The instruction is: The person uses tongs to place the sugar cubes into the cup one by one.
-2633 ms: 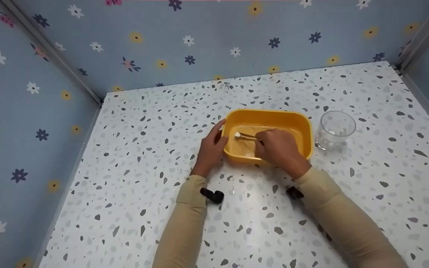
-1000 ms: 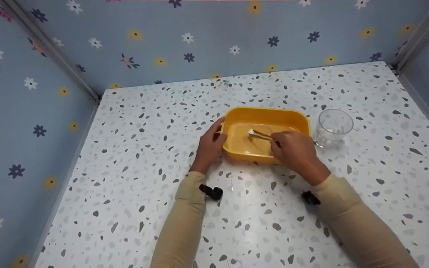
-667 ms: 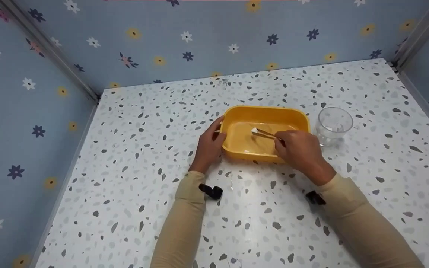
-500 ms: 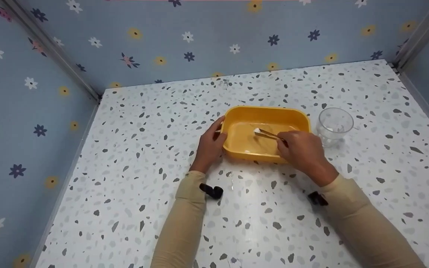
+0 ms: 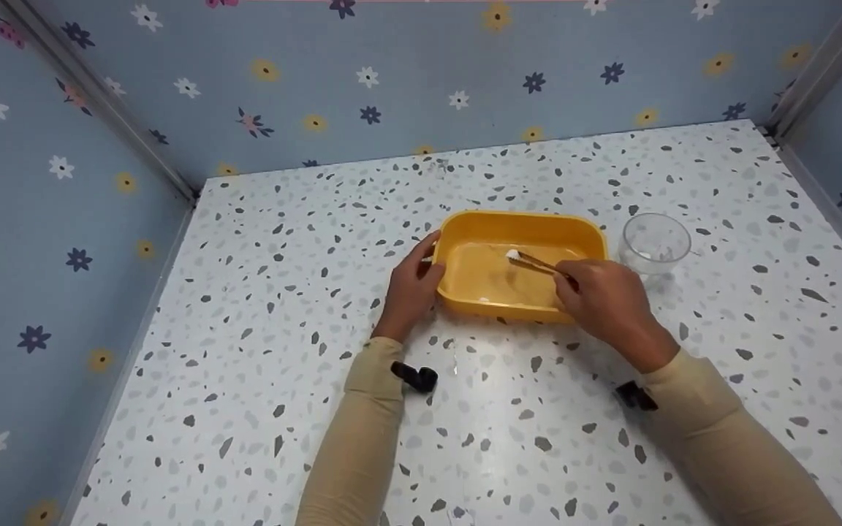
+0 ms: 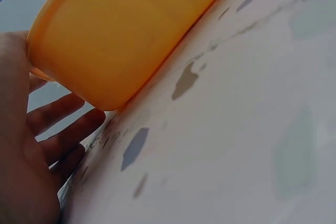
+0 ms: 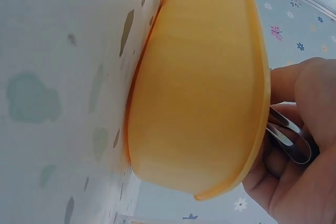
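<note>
My right hand (image 5: 606, 301) pinches metal tweezers (image 5: 538, 264) over the yellow plastic tub (image 5: 457, 294). A small white lump (image 5: 513, 254) sits between the tweezer tips; its kind is too small to tell. Another white bit (image 5: 484, 300) shows near the tub's front wall. In the right wrist view the bent end of the tweezers (image 7: 300, 157) lies inside the curled hand. My left hand (image 5: 411, 292) holds the tub's left end by the rim. In the left wrist view, its lower fingers (image 6: 58, 114) spread loosely beside the tub's outer wall (image 6: 121, 30).
A clear glass cup (image 5: 656, 241) stands right of the tub, with faint whitish bits inside. The speckled white table (image 5: 304, 248) stretches to flowered blue panels (image 5: 421, 73) at the back and sides. A black camera mount (image 5: 415, 376) is on the left wrist.
My right hand has moved right, carrying the tweezers and white lump from the tub's left side toward its middle. My left hand and the tub have hardly moved.
</note>
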A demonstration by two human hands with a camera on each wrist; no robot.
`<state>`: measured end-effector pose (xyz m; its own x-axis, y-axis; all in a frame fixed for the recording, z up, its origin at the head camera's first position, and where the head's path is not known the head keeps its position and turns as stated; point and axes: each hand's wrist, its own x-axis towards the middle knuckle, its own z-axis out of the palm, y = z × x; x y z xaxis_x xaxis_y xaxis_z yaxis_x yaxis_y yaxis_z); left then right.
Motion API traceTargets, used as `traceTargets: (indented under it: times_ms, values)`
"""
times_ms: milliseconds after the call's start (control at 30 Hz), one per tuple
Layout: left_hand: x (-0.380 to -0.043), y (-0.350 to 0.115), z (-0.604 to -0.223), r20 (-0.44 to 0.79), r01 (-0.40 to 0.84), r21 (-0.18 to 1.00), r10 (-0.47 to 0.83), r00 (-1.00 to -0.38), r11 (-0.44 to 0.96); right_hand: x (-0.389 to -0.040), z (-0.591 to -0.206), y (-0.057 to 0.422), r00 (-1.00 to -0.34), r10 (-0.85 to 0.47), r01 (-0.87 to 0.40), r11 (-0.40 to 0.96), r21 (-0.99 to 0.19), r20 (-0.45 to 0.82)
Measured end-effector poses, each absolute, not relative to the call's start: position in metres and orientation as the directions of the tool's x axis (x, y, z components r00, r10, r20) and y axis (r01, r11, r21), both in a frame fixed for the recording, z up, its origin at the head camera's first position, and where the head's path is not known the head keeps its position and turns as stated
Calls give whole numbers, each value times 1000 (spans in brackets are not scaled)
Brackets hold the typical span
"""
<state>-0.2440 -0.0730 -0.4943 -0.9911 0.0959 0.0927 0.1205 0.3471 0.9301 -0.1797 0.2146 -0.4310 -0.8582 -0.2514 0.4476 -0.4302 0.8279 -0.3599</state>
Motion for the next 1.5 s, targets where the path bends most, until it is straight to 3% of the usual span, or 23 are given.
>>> traceTargets:
  times_ms: [733, 1500]
  values:
    - [-246, -72, -495, 113, 139, 934, 96, -989, 329, -176, -426, 230, -819, -231, -459, 812, -360, 525]
    - [-245, -72, -495, 125, 151, 933, 99, -987, 326, -174, -414, 241, -829, -175, -395, 856, -334, 531]
